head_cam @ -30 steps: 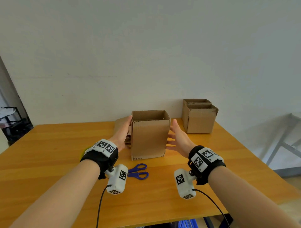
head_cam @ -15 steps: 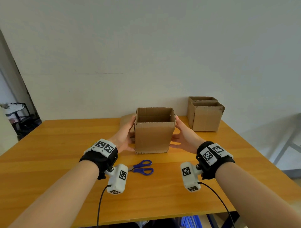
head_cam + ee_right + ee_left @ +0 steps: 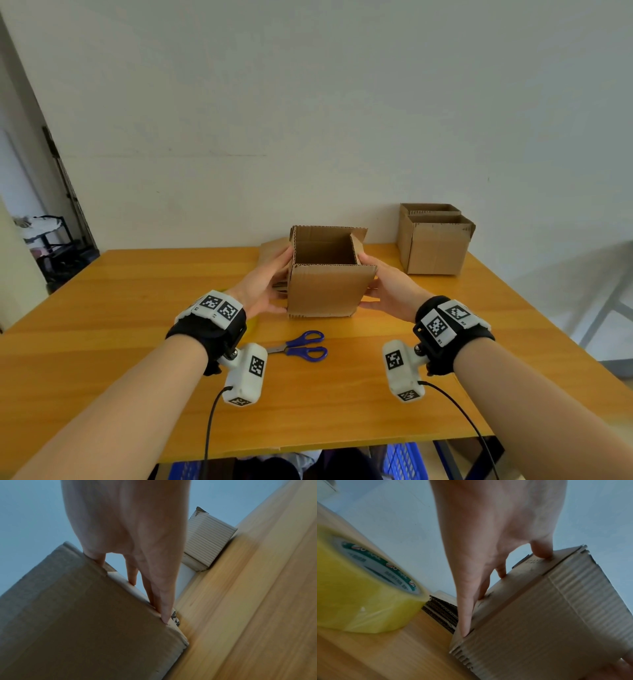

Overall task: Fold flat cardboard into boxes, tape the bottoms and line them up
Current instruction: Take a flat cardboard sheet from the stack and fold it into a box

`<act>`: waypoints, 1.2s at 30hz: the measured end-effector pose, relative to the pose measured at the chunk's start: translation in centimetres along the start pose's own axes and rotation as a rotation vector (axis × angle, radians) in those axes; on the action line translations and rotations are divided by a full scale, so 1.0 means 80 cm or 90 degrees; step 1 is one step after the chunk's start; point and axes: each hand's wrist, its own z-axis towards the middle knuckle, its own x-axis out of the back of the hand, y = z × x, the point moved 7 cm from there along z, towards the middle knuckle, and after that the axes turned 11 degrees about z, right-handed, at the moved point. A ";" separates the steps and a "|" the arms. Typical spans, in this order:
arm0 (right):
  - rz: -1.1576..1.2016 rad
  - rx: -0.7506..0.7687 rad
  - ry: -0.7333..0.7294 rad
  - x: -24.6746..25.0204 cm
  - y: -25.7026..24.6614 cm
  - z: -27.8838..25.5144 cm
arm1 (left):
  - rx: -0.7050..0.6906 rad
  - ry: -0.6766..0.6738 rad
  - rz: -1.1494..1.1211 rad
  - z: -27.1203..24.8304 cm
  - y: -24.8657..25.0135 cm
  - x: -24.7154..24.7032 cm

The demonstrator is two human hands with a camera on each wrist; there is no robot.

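Observation:
An open-topped brown cardboard box stands upright at the middle of the wooden table, its opening tipped a little toward me. My left hand presses flat on its left wall with straight fingers. On the right wall my right hand presses the same way, fingers straight along the cardboard. Whether the box rests on the table or is just lifted I cannot tell. Two finished boxes stand one behind the other at the back right, by the wall.
Blue-handled scissors lie just in front of the box. A yellow tape roll sits left of it, close to my left wrist. Flat cardboard sheets lie stacked behind my left hand. The table's right edge is near the finished boxes.
My right hand, apart from the box a second ago, has closed onto its right wall. Both hands now press the box, and its opening shows more.

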 end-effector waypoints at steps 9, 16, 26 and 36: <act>0.025 0.019 0.011 -0.006 -0.001 -0.001 | -0.008 0.025 0.046 -0.003 0.003 0.008; -0.036 0.042 -0.023 -0.020 -0.008 -0.001 | 0.002 0.083 0.013 -0.001 -0.003 0.006; -0.059 0.048 -0.143 -0.037 -0.019 -0.013 | 0.002 0.120 -0.051 0.005 -0.002 0.020; -0.043 0.123 -0.196 -0.042 -0.023 -0.021 | -0.032 0.113 0.035 -0.010 0.012 0.031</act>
